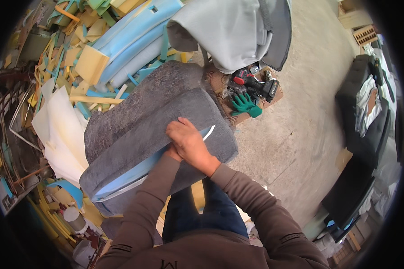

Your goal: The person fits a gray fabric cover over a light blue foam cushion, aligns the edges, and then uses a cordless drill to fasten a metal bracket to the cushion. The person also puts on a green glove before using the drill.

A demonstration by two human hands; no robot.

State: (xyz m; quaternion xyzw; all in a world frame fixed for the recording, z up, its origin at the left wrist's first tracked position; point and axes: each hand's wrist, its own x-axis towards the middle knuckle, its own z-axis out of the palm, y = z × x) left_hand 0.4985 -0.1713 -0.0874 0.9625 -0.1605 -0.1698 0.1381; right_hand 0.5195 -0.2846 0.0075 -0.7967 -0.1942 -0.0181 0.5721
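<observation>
In front of me a dark grey fabric cushion cover [175,106] lies across a mottled grey upholstered piece [121,116]. A long slit in the cover gapes, baring pale blue foam [132,175] inside. White edging [209,132] runs along the slit's right end. My right hand [189,142] is closed at the slit's upper edge, its fingers curled on the cover's fabric. Just beneath it, my left hand [174,153] reaches into the slit; its fingers are hidden by the right hand and the fabric.
Foam offcuts [92,65] and long blue foam pieces [134,33] heap at the far left. Ahead stands a grey covered piece [229,31]. A cordless drill [251,80] and a green glove [246,105] rest on a patterned board. Black upholstered furniture [357,116] lines the right.
</observation>
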